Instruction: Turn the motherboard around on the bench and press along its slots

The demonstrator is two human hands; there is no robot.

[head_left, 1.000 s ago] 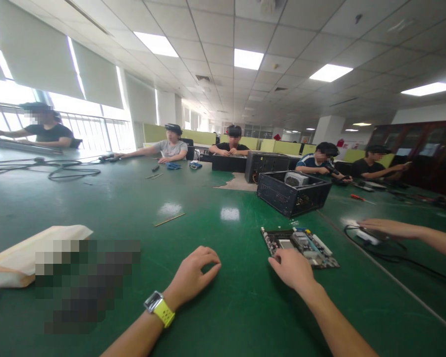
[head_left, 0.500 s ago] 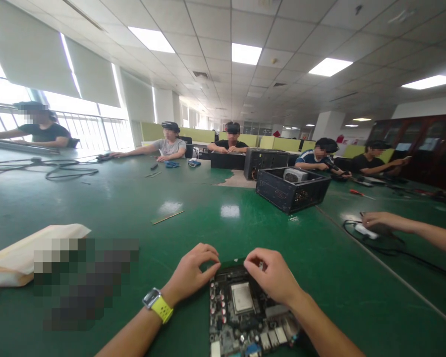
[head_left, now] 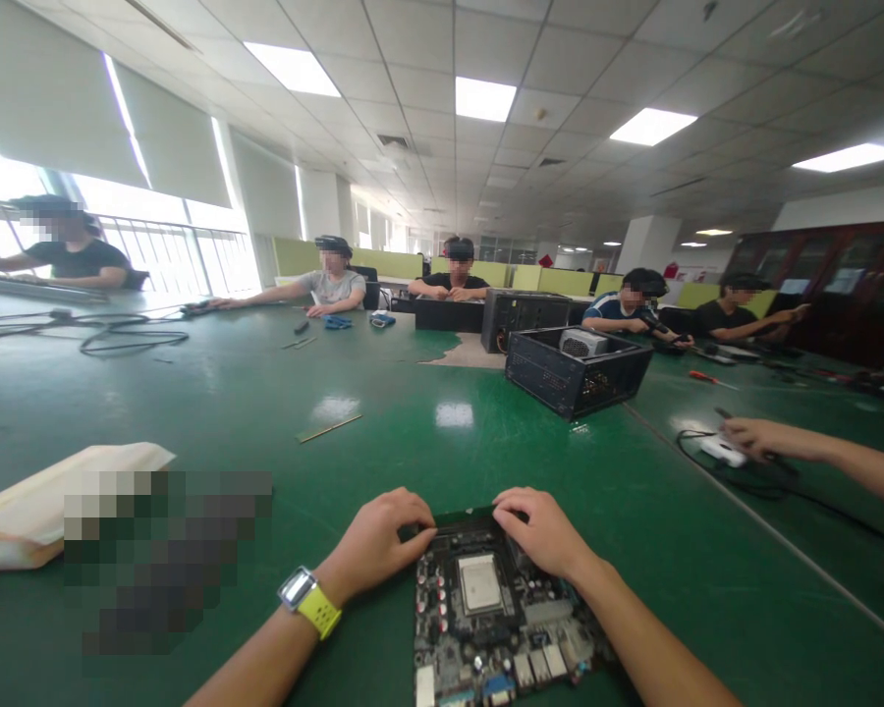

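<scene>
A motherboard (head_left: pixel 453 624) lies flat on the green table in front of me, its ports towards me and a square silver processor (head_left: pixel 479 584) in its middle. Along the board's far edge a thin, dark green memory module (head_left: pixel 466 516) stands between my hands. My left hand (head_left: pixel 383 538), with a yellow-strapped watch on its wrist, pinches the module's left end. The fingers of my right hand (head_left: pixel 543 530) are closed at its right end and partly cover the board's corner. Whether the module sits in its slot I cannot tell.
A wrapped package (head_left: pixel 66 501) and a blurred-out dark area are at left. Beyond the board lie a thin brass-coloured strip (head_left: pixel 330 428) and an open computer case (head_left: pixel 560 378). At right another person's hand (head_left: pixel 770 439) is by a white object (head_left: pixel 722 450) and cables. Several people sit around.
My right hand has shifted slightly right and its fingers have come down onto the module's end. My left hand stays almost in place. The view has tilted slightly.
</scene>
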